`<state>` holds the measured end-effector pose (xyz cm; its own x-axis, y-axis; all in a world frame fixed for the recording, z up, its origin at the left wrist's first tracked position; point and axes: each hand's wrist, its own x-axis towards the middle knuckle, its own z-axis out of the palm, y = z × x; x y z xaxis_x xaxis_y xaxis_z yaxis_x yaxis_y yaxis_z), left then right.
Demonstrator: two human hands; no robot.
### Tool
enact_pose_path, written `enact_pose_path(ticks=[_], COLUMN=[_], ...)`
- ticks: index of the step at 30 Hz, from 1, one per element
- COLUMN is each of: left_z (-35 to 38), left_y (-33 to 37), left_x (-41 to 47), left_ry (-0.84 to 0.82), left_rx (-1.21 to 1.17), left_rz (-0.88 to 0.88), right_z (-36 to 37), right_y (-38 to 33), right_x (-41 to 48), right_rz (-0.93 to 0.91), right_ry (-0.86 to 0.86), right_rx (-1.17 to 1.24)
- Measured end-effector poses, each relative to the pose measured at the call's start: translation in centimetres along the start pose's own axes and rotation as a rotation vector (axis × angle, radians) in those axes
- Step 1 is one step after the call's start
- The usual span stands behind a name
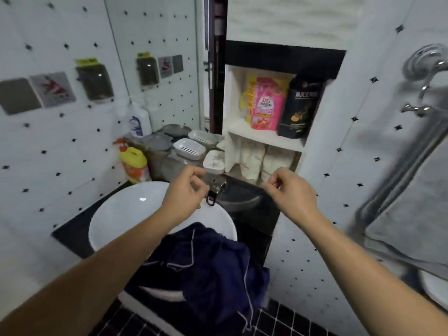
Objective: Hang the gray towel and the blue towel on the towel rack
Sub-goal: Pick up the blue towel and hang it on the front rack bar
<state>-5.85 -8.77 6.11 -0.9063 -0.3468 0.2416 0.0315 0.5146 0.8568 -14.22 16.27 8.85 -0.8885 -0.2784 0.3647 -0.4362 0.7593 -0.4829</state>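
The dark blue towel (pixel 213 267) with white piping lies bunched over the front rim of the white basin (pixel 126 214) and hangs down toward the floor. At the right edge, the gray towel (pixel 412 219) drapes over the chrome towel rack (pixel 397 173) on the tiled wall. My left hand (pixel 186 192) hovers above the basin near the tap. Beside it, my right hand (pixel 291 192) is raised in front of the wall niche. Both hands have loosely curled fingers and hold nothing, well above the blue towel.
Behind the basin, a black counter holds soap dishes (pixel 189 149), a yellow bottle (pixel 134 163) and a white bottle (pixel 139 122). A wall niche (pixel 266 139) with packets and rolled cloths faces me. A mirror (pixel 157 57) hangs above, with black floor tiles below.
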Motion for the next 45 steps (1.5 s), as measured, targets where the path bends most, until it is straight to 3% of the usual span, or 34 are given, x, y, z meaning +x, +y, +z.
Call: enact_pose_path(ticks=[5,9,11,14,19,22,24,26,28,30,34,38,45], left_z=[-1.4,0.7,2.1,3.9,6.3,7.1,7.3,7.5,7.4,6.9,4.6,1.5,-1.2], left_y=[-9.1,-14.6,-16.7,-18.7,-19.5,-18.9,-18.0,-17.3,-16.4,-15.3,-12.7,-9.6,-3.3], left_x=[-3.0,-5.5,-6.2,-5.8,-3.9,-2.8,-2.3,-2.0,-1.8,-1.7,-2.2,-3.1,-6.0], left_ry=[-0.292,-0.472,-0.490,-0.446,-0.301,-0.224,-0.301,-0.343,-0.322,-0.333,-0.403,-0.361,-0.286], left_rx=[0.215,0.281,0.282,0.289,0.329,0.550,0.572,0.275,-0.223,-0.463,-0.367,-0.255,-0.877], left_rz=[-0.288,-0.426,-0.479,-0.493,-0.486,-0.467,-0.481,-0.634,-0.874,-0.958,-0.789,-0.699,-0.673], right_z=[10.6,17.9,20.1,22.1,22.7,21.5,20.2,18.7,17.2,15.8,13.9,12.8,9.1], right_y=[-1.6,0.2,1.8,3.9,4.9,4.0,3.1,2.3,1.5,0.9,-1.1,-3.4,-7.8], right_x=[-3.1,-7.3,-9.0,-10.0,-9.7,-8.6,-7.9,-7.3,-6.6,-6.0,-5.0,-4.1,-3.5], right_rz=[0.143,0.420,0.658,1.001,1.147,1.062,0.940,0.840,0.765,0.723,0.656,0.549,0.314], right_ry=[-0.361,-0.646,-0.636,-0.567,-0.391,-0.331,-0.326,-0.331,-0.326,-0.342,-0.405,-0.490,-0.607], right_rx=[0.018,-0.049,-0.020,0.270,0.594,0.672,0.763,0.845,0.916,1.018,1.147,1.152,1.201])
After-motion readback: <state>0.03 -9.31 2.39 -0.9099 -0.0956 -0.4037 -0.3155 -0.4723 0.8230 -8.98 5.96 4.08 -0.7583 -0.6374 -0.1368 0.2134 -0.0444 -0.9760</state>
